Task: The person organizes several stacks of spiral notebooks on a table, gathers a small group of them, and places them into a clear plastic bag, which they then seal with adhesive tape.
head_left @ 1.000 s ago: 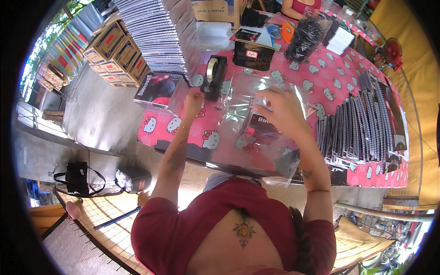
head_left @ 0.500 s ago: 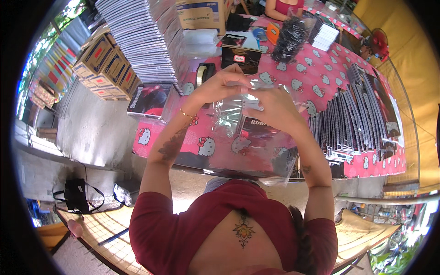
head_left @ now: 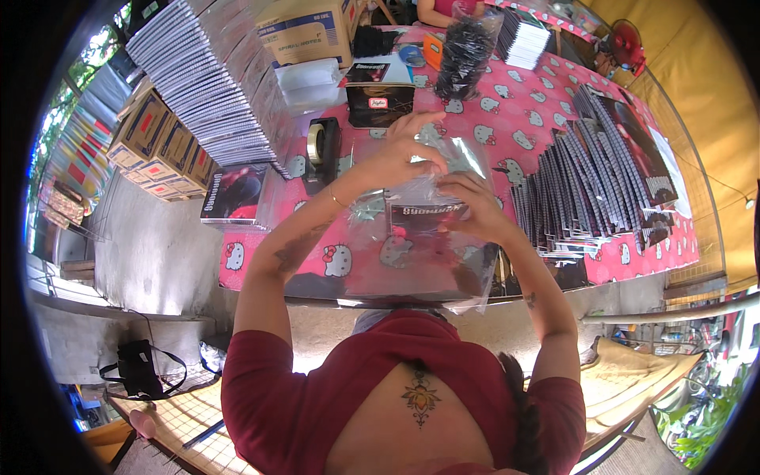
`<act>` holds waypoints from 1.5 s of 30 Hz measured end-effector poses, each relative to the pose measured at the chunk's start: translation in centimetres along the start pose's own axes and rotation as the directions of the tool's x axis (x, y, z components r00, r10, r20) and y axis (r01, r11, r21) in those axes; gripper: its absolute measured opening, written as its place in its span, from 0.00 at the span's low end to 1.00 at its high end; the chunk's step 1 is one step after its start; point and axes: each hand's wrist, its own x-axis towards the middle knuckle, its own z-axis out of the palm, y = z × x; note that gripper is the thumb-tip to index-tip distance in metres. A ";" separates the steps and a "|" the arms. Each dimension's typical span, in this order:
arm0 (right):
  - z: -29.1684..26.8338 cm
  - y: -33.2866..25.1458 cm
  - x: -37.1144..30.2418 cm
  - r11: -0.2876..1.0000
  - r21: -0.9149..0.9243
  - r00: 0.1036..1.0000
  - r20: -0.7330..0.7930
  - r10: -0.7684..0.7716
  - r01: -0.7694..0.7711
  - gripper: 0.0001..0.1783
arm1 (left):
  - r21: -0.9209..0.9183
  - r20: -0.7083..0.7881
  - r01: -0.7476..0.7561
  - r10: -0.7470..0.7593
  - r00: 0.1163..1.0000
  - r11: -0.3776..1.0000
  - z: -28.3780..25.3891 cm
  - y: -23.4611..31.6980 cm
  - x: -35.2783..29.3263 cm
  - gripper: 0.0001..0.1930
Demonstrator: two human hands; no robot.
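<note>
A clear plastic bag [head_left: 471, 154] lies spread around a dark-covered spiral notebook [head_left: 426, 220] in front of me. My left hand [head_left: 405, 154] is over the far part of the bag, thumb and forefinger pinched on the film while the other fingers stretch away. Close beside it, my right hand [head_left: 473, 207] has its fingers curled on the plastic at the notebook's right side. The film's edges are hard to make out, and my right hand hides part of the notebook.
Left stands a tall notebook stack [head_left: 210, 87], with a tape dispenser [head_left: 323, 150] nearby. Several spiral notebooks [head_left: 586, 186] lean in a row at right. Farther back are a small dark box [head_left: 380, 103], a bag of black coils [head_left: 467, 59], a carton [head_left: 305, 36] and another person [head_left: 447, 9].
The view has shifted, so the table's things sit farther left. My hands have come slightly apart, the right one lower over the notebook, and the plastic lies flatter.
</note>
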 end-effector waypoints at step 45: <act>0.7 0.4 0.6 0.998 0.033 0.986 0.161 0.042 -0.048 0.35 | -0.039 0.148 0.091 -0.084 0.985 0.995 1.2 -1.9 1.2 0.08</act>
